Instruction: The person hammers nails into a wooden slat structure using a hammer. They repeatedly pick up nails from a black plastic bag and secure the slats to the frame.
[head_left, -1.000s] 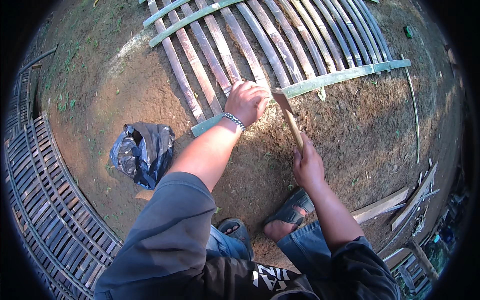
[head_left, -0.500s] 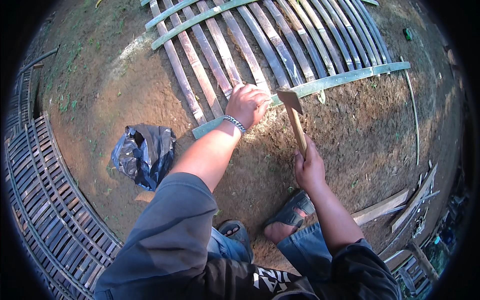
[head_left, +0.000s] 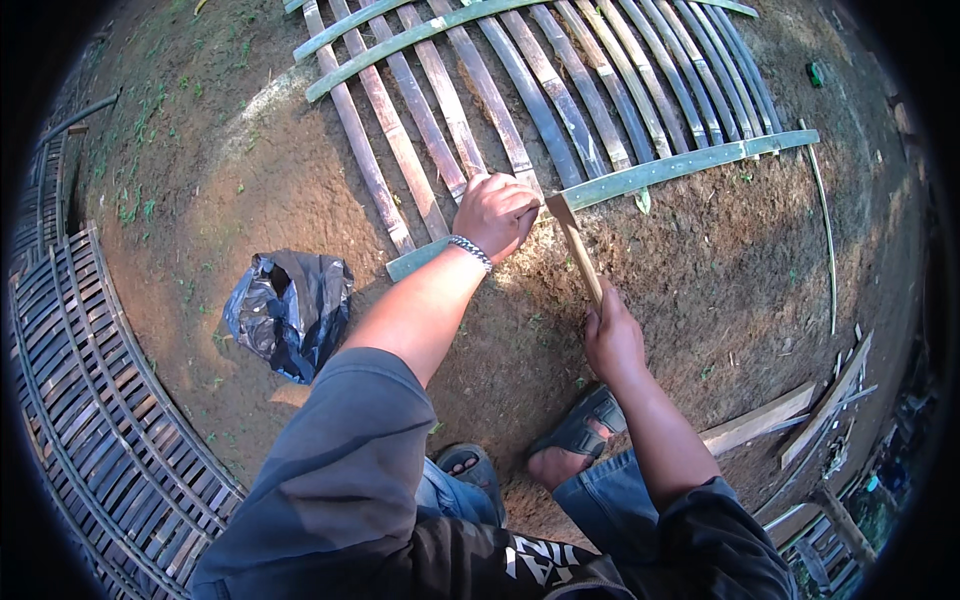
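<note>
My right hand [head_left: 614,334] is wrapped round the wooden handle of a hatchet [head_left: 579,250]. The hatchet's dark metal head meets or hovers just over the green bamboo crosspiece [head_left: 690,165], close beside my left fingertips. My left hand [head_left: 497,215], with a chain bracelet at the wrist, is closed at the crosspiece over the end of a slat. Whatever its fingertips pinch is hidden. Several brown bamboo slats [head_left: 497,108] run away from me under the crosspiece, spaced apart, forming a panel on the ground.
A crumpled dark plastic bag [head_left: 290,315] sits on the soil at left. Another slatted bamboo panel [head_left: 110,420] lies at the far left. Wooden boards [head_left: 765,420] and thin offcuts lie at lower right. A thin stick [head_left: 826,230] extends from the crosspiece's right end.
The hatchet head has swung down and left toward my left fingertips, turning more edge-on. My right hand has shifted slightly left with it; my left hand has stayed almost in place.
</note>
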